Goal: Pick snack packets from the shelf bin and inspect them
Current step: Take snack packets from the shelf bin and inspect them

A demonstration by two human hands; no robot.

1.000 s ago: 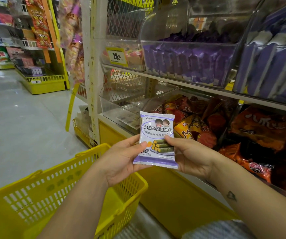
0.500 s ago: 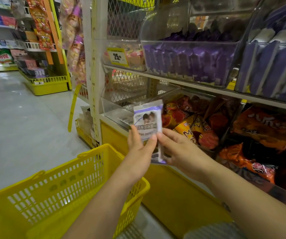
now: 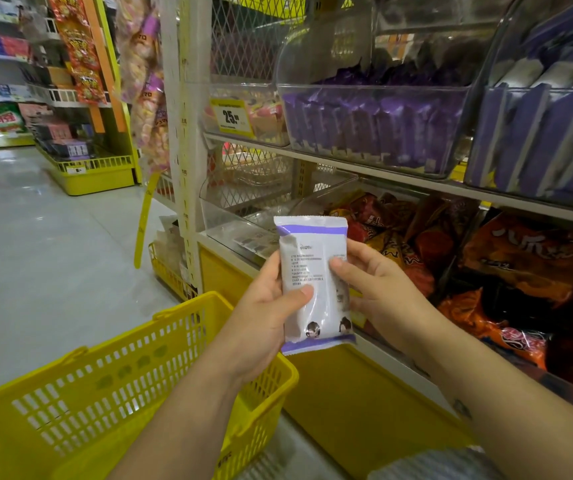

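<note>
The packet stands upright between the hands, long axis vertical. The left hand and right hand each grip a side edge, fingers curled round it.

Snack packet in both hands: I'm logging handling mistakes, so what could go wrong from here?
The snack packet is glossy and pinched only at its sides by the left hand and right hand; it might slip, possibly missing the yellow basket below. Both thumbs lie over the back print, so part of the label may go unread.
</note>
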